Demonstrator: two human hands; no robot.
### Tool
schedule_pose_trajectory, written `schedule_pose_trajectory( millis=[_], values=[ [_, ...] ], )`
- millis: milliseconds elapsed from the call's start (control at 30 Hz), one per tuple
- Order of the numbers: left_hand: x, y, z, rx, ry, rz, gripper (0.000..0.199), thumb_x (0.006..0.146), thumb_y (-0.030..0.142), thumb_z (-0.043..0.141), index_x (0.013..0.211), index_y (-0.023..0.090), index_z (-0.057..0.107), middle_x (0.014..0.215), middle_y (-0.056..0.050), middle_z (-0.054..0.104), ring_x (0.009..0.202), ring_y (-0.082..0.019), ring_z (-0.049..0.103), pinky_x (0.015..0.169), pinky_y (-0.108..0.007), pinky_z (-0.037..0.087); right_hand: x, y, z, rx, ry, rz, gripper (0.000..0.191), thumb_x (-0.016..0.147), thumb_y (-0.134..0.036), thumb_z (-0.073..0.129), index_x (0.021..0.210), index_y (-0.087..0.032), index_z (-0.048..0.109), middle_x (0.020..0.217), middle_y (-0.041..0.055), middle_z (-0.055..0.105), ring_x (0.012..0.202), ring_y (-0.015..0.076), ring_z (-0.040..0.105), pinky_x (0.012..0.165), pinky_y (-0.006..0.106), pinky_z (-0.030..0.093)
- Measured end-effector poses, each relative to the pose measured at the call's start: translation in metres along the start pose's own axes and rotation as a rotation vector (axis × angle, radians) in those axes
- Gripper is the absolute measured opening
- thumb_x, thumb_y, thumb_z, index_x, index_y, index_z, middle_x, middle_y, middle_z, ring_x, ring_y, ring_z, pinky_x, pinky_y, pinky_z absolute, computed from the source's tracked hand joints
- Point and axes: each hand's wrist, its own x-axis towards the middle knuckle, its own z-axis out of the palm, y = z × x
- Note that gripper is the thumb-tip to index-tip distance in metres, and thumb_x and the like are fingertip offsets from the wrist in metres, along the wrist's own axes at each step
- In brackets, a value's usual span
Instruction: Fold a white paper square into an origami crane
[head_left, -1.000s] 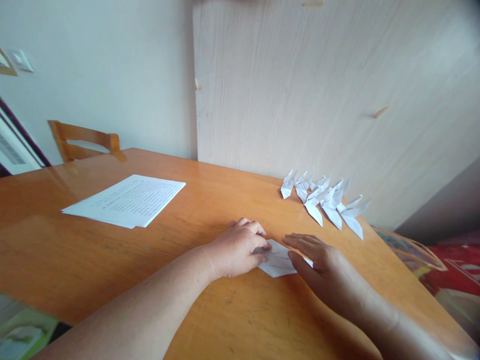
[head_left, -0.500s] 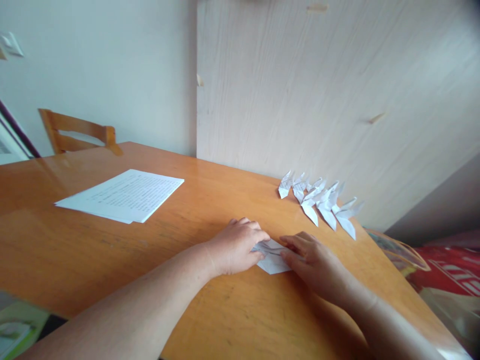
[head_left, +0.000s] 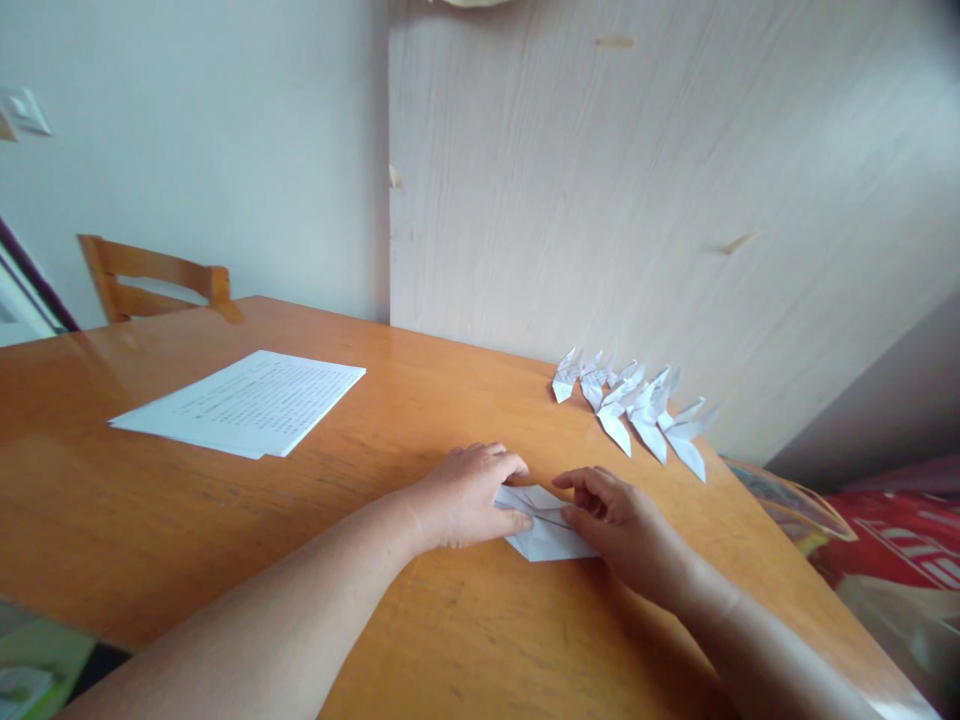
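Observation:
A white sheet of folded paper (head_left: 551,542) lies on the table between my hands, with crease lines running across its middle. My left hand (head_left: 472,500) grips its left side, thumb on top and fingers bent along the far edge. At the right side, my right hand (head_left: 634,530) has its thumb pressed on the paper, with the index finger curled above the far edge. The right corner of the paper is hidden under that hand. Several folded paper figures (head_left: 615,430) with pointed tips, like origami birds, stand beyond my right hand.
A stack of printed sheets (head_left: 247,400) lies at the left of the wooden table (head_left: 337,430). Behind the table are a wooden chair (head_left: 161,270) and a pale panel (head_left: 562,200). Red packaging (head_left: 892,540) is beyond the right edge.
My left thumb has moved slightly over the paper, and my right index finger has lifted and drawn back a little. More of the paper's upper face shows. The view has tilted slightly.

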Motion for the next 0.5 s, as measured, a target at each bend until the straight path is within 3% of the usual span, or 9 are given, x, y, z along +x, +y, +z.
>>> schedule_pose_trajectory(
  millis=[233,400,500],
  values=[
    [0.004,-0.004,0.003,-0.263,0.003,-0.177,0.042,0.089,0.056,0.054,0.109,0.022,0.066,0.110,-0.008,0.071,0.099,-0.025,0.065,0.079,-0.032,0.050,-0.004,-0.007,-0.001,0.153,0.049,-0.074,0.021,0.086,-0.020,0.057,0.105,-0.022,0.064,0.083,0.0001,0.058,0.075,0.0153,0.055,0.066,0.028,0.043],
    [0.005,-0.009,0.003,-0.399,-0.051,-0.216,0.033,0.087,0.049,0.058,0.099,0.020,0.067,0.096,-0.006,0.073,0.085,-0.022,0.067,0.068,-0.029,0.049,-0.005,-0.008,-0.004,0.136,0.051,-0.097,0.018,0.088,-0.023,0.057,0.105,-0.023,0.065,0.088,0.0015,0.062,0.079,0.0162,0.057,0.070,0.030,0.046],
    [0.004,-0.011,0.002,-0.468,-0.050,-0.207,0.030,0.087,0.045,0.059,0.097,0.018,0.067,0.091,-0.005,0.073,0.081,-0.020,0.066,0.065,-0.027,0.048,-0.004,-0.009,-0.007,0.091,0.055,-0.056,0.028,0.090,-0.031,0.061,0.116,-0.023,0.064,0.102,0.0054,0.065,0.092,0.0201,0.060,0.076,0.033,0.048]
  ],
)
